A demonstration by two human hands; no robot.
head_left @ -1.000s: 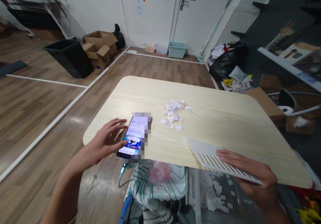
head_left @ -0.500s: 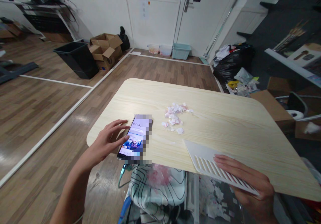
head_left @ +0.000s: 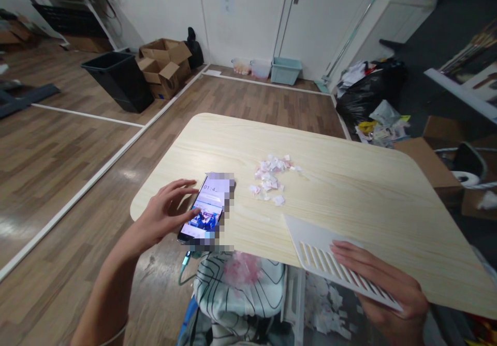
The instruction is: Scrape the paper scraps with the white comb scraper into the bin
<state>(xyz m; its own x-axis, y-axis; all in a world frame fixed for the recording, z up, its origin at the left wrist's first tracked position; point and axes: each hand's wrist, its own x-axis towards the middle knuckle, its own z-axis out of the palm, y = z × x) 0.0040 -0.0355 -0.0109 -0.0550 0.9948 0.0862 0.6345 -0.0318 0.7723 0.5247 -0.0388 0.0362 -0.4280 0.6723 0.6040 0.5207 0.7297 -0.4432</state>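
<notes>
While my left hand (head_left: 165,215) lies spread open, fingertips on the phone (head_left: 206,207) at the near left corner of the table (head_left: 368,196), I see in the head view my right hand (head_left: 384,284) gripping the white slatted sheet (head_left: 316,245) over the near edge; torn paper scraps (head_left: 271,178) lie heaped toward the middle

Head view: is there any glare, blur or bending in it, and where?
In the head view, a pixelated block masks part of the phone; glare lies on the floor left of the table; the table's edges bow from wide-angle distortion; the right hand, gripping the white slotted panel, looks stretched near the corner; the left hand touching the phone is sharp.
</notes>
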